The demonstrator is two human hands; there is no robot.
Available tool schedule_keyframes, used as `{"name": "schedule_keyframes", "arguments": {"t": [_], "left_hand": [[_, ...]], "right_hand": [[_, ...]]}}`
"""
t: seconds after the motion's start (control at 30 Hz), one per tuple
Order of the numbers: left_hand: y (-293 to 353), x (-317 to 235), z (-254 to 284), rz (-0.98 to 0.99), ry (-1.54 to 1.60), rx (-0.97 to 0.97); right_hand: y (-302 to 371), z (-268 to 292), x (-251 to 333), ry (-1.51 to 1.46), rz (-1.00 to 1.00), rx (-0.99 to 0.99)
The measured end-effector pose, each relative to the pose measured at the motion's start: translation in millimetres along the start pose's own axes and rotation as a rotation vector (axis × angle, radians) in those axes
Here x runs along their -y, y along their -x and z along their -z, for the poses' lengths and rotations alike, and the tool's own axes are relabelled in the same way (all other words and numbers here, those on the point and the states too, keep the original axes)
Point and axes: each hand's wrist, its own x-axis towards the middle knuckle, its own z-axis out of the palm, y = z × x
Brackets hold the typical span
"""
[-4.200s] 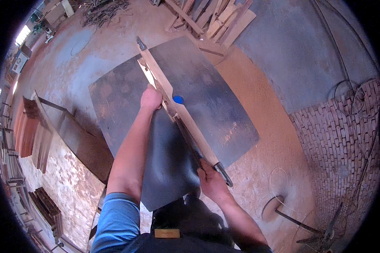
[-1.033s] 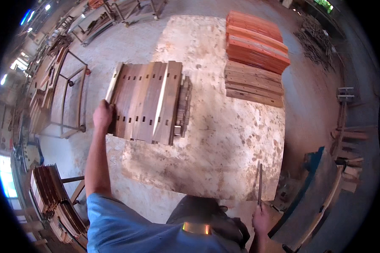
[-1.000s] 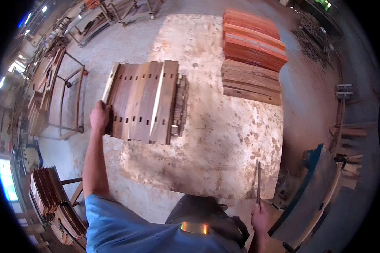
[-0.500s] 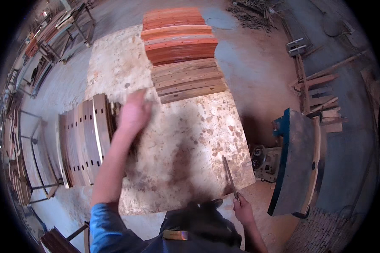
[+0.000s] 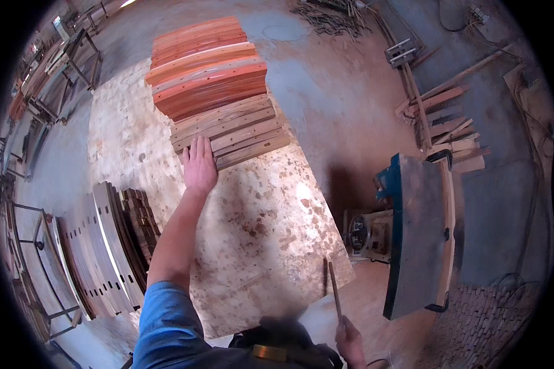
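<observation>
My left hand (image 5: 200, 167) reaches forward and rests on the near left end of a row of brown wooden slats (image 5: 246, 132). Its fingers are stretched out over the slats, not wrapped round any. Small holes dot the slats' edges. Behind them stand more slats in an orange-red colour (image 5: 209, 86), packed close in the same row. At the lower right, my right hand (image 5: 349, 341) is closed around one end of a long, thin, file-like bar (image 5: 334, 288). The bar points forward past the near right corner of the pale, stained board (image 5: 252, 246) under the slats.
Dark slotted wooden slats (image 5: 104, 246) stand at the left beside a metal rack (image 5: 43, 258). A machine with a blue-green edged, curved table (image 5: 420, 240) stands to the right. Wood offcuts (image 5: 455, 132) lie on the floor beyond it.
My left hand has come down onto the brown slats from above the board. The view has shifted, so the slats sit further left. My right hand still grips the bar.
</observation>
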Motion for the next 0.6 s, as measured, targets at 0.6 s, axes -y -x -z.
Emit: {"name": "schedule_keyframes", "arguments": {"t": [0.6], "left_hand": [[56, -47, 41, -0.005, 0.266, -0.059]], "right_hand": [[-15, 47, -39, -0.018, 0.002, 0.029]]}}
